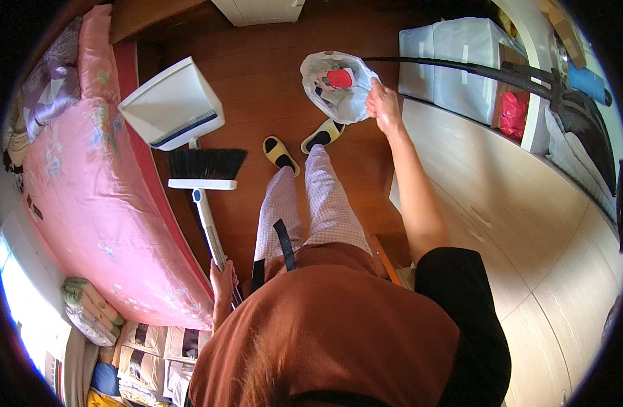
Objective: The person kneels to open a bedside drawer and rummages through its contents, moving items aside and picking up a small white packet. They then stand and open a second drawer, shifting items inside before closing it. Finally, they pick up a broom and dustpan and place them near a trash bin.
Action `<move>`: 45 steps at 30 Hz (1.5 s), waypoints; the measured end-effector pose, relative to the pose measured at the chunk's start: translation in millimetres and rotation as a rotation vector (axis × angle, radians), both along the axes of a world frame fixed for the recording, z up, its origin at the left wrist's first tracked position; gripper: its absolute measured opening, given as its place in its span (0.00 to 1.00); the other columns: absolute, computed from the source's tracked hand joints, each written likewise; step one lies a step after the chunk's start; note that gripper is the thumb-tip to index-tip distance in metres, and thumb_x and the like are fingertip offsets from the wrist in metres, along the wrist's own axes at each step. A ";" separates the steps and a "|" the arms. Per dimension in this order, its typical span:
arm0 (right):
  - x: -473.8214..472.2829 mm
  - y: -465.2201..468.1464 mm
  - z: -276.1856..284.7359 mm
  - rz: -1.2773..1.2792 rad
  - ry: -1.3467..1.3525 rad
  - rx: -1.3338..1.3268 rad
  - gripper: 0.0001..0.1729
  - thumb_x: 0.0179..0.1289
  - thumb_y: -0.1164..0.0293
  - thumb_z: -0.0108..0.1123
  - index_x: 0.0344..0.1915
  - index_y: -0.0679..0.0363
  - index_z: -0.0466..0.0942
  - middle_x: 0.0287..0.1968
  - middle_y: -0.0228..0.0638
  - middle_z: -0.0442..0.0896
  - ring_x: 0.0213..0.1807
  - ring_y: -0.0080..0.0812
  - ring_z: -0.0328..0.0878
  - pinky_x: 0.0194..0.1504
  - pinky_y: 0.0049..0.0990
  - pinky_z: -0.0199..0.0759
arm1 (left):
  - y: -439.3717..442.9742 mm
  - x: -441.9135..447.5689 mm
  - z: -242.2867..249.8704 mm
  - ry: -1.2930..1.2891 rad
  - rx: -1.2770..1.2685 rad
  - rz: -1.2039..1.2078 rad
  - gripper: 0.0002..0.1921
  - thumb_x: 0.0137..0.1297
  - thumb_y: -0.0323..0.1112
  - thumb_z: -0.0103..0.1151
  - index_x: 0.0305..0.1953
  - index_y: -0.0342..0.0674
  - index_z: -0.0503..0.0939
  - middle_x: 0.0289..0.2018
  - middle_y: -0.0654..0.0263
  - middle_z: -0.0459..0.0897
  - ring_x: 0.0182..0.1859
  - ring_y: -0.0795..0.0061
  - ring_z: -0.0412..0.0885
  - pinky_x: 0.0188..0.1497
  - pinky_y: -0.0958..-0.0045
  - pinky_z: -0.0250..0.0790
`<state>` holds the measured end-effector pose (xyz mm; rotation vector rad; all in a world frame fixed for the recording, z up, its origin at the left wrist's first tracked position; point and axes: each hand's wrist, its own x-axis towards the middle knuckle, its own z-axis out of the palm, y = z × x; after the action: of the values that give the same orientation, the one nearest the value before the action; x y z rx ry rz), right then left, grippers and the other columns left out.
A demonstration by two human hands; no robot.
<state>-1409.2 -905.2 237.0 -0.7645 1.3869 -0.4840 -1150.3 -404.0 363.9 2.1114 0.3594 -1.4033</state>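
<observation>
Low on the left, my left hand [223, 279] is closed around the handles of a broom and a dustpan held together. The broom's black bristles [207, 163] point away from me. Just beyond them is the white dustpan [175, 104], with a dark comb strip along one side. My right hand [383, 106] reaches forward and grips the rim of a trash bin [359, 109] lined with a white bag. Inside the bin lie paper scraps and a piece with a red printed figure [339, 79]. The bin's lower part is hidden from above.
A bed with a pink floral cover [103, 203] runs along the left. Pale wooden cabinets [499, 203] line the right, topped with white storage boxes [461, 56]. A black pole [443, 63] juts out past the bin. Fabric storage boxes [143, 356] stand at lower left.
</observation>
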 end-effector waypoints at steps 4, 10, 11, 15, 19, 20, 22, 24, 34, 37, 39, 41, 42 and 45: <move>-10.3 -28.9 -2.1 -0.103 0.013 -0.073 0.27 0.74 0.54 0.51 0.18 0.50 0.59 0.15 0.21 0.56 0.14 0.16 0.50 0.15 0.20 0.42 | 12.4 4.3 0.1 -0.001 0.023 0.074 0.12 0.67 0.30 0.55 0.49 0.39 0.67 0.19 0.71 0.67 0.13 0.83 0.62 0.13 0.79 0.54; -13.8 -48.6 12.4 -0.071 -0.019 -0.171 0.28 0.74 0.53 0.51 0.17 0.51 0.59 0.14 0.20 0.56 0.13 0.16 0.50 0.15 0.20 0.42 | 19.0 0.1 -3.2 -0.005 0.042 0.061 0.12 0.68 0.28 0.54 0.49 0.39 0.67 0.19 0.71 0.67 0.14 0.82 0.63 0.13 0.78 0.55; -13.1 -48.9 10.5 -0.081 0.004 -0.187 0.28 0.74 0.53 0.51 0.17 0.51 0.59 0.14 0.21 0.57 0.13 0.16 0.51 0.15 0.20 0.43 | 18.3 -1.5 -3.2 -0.004 0.040 0.057 0.12 0.68 0.28 0.54 0.49 0.39 0.67 0.19 0.71 0.67 0.14 0.82 0.63 0.13 0.78 0.55; -7.1 -47.8 -27.0 -0.057 0.225 -0.364 0.28 0.74 0.52 0.51 0.17 0.54 0.65 0.14 0.23 0.63 0.14 0.19 0.58 0.16 0.22 0.52 | 9.9 -7.8 -3.2 0.009 0.022 0.040 0.12 0.68 0.29 0.54 0.50 0.39 0.67 0.19 0.71 0.68 0.14 0.82 0.63 0.13 0.78 0.56; -13.4 -41.5 -88.6 0.136 0.467 -0.407 0.26 0.73 0.51 0.49 0.27 0.62 0.73 0.21 0.34 0.77 0.18 0.28 0.75 0.19 0.31 0.69 | 0.3 -15.1 -1.8 0.012 0.025 0.018 0.12 0.68 0.29 0.55 0.50 0.38 0.68 0.20 0.71 0.68 0.15 0.83 0.64 0.13 0.79 0.56; -15.7 -40.6 -103.1 0.158 0.464 -0.308 0.21 0.70 0.54 0.55 0.38 0.63 0.74 0.31 0.37 0.83 0.27 0.30 0.81 0.30 0.31 0.76 | -1.6 -16.8 -1.3 0.016 0.031 0.003 0.12 0.68 0.29 0.55 0.50 0.38 0.69 0.20 0.71 0.68 0.15 0.83 0.64 0.13 0.79 0.56; -18.7 -34.0 -125.5 0.308 0.378 -0.325 0.21 0.68 0.55 0.59 0.43 0.64 0.75 0.38 0.40 0.84 0.36 0.32 0.83 0.40 0.31 0.77 | -4.0 -18.7 -0.1 0.017 0.052 -0.035 0.12 0.68 0.29 0.56 0.50 0.38 0.70 0.20 0.71 0.69 0.15 0.84 0.65 0.13 0.79 0.57; -22.7 -29.8 -137.0 0.417 0.371 -0.168 0.34 0.59 0.58 0.70 0.59 0.64 0.70 0.54 0.46 0.81 0.57 0.38 0.77 0.60 0.32 0.70 | -5.6 -19.9 0.6 0.002 0.019 -0.062 0.12 0.68 0.29 0.55 0.50 0.37 0.70 0.20 0.71 0.70 0.16 0.84 0.66 0.14 0.79 0.57; -24.8 -16.4 -114.1 0.974 0.784 -0.383 0.57 0.46 0.57 0.76 0.72 0.62 0.55 0.72 0.49 0.62 0.74 0.46 0.58 0.72 0.35 0.54 | -13.3 -19.8 1.0 -0.070 0.068 -0.231 0.11 0.69 0.33 0.57 0.47 0.37 0.72 0.19 0.71 0.72 0.17 0.84 0.68 0.15 0.78 0.59; -19.7 -8.3 -103.9 0.640 0.714 -0.445 0.56 0.44 0.51 0.76 0.71 0.56 0.59 0.66 0.51 0.70 0.68 0.50 0.65 0.66 0.40 0.62 | -15.7 -21.3 1.7 -0.096 0.053 -0.263 0.09 0.69 0.33 0.58 0.45 0.38 0.72 0.18 0.72 0.71 0.17 0.85 0.67 0.15 0.78 0.58; -22.7 -1.8 -93.5 0.801 1.044 -0.596 0.48 0.48 0.55 0.73 0.67 0.58 0.63 0.60 0.49 0.74 0.64 0.50 0.69 0.63 0.44 0.64 | -16.7 -22.7 1.6 -0.110 0.079 -0.300 0.09 0.69 0.33 0.58 0.44 0.39 0.71 0.18 0.71 0.71 0.17 0.84 0.67 0.16 0.77 0.59; -21.0 4.5 -84.3 0.803 1.138 -0.712 0.42 0.51 0.58 0.72 0.64 0.59 0.65 0.58 0.49 0.75 0.61 0.50 0.71 0.61 0.46 0.66 | -16.3 -23.4 2.5 -0.099 0.078 -0.293 0.09 0.69 0.34 0.58 0.42 0.39 0.71 0.18 0.70 0.72 0.18 0.83 0.68 0.17 0.75 0.61; -19.6 8.7 -79.5 0.770 1.071 -0.742 0.38 0.53 0.61 0.70 0.62 0.60 0.67 0.57 0.49 0.75 0.60 0.51 0.71 0.60 0.46 0.66 | -15.9 -23.8 2.8 -0.110 0.080 -0.312 0.09 0.69 0.35 0.59 0.42 0.39 0.71 0.18 0.70 0.72 0.18 0.83 0.69 0.17 0.75 0.61; -3.5 32.2 -69.4 0.650 0.752 -0.765 0.27 0.63 0.60 0.63 0.57 0.63 0.72 0.50 0.49 0.79 0.54 0.49 0.75 0.57 0.42 0.68 | -13.1 -23.3 2.8 -0.121 0.018 -0.368 0.10 0.69 0.35 0.59 0.42 0.38 0.71 0.18 0.70 0.73 0.18 0.82 0.70 0.17 0.74 0.62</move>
<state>-1412.6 -873.0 167.6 -2.0993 1.4979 -0.1877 -1173.6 -417.1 366.7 2.3489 -0.0713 -1.4615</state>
